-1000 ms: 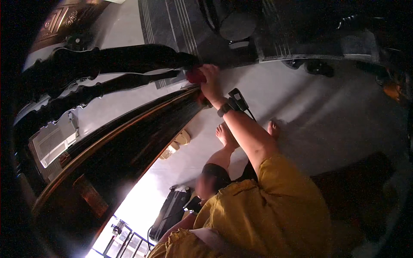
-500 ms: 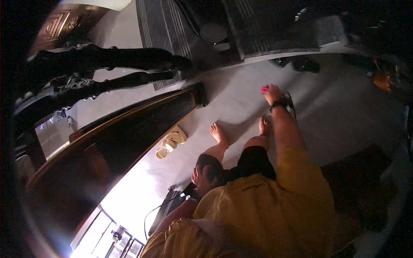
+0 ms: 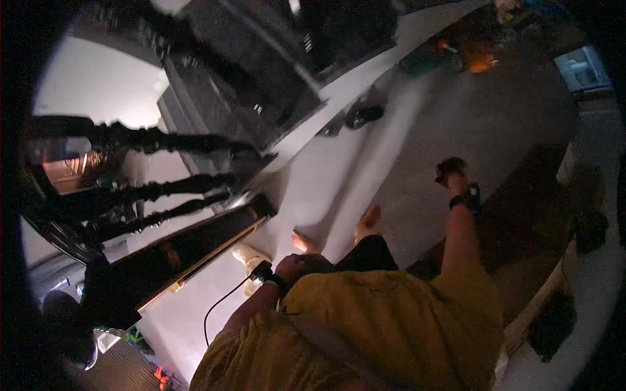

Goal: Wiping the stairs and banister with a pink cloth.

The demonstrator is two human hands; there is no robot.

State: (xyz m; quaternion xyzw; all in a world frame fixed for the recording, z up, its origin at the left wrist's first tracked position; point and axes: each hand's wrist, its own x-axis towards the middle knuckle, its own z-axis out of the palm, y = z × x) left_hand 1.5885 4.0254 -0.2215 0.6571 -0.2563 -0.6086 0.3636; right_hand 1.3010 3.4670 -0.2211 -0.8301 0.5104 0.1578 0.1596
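Observation:
My right hand [image 3: 454, 177] is stretched out to the right above the floor, in dim light. Its fingers are curled round a small dark reddish thing [image 3: 450, 168], whose kind I cannot make out. A dark band [image 3: 464, 198] circles that wrist. My left hand [image 3: 289, 266] rests low at my left thigh, against the dark shorts [image 3: 366, 255]. Its fingers are too dim and blurred to read. Beside its wrist sits a small black box [image 3: 261, 270] with a thin black cable [image 3: 216, 304] running from it.
Black turned posts [image 3: 163, 142] and a dark wooden piece of furniture [image 3: 195, 244] stand at left. A pale object [image 3: 246, 255] lies on the floor near my feet. Dark shoes [image 3: 364, 116] lie ahead, with orange things [image 3: 479, 57] farther off. A dark rug-like patch [image 3: 515, 215] spreads at right.
The view has swung to the right. My right hand has moved from the floor in front of my feet to the right, and the pink thing in it now looks dark.

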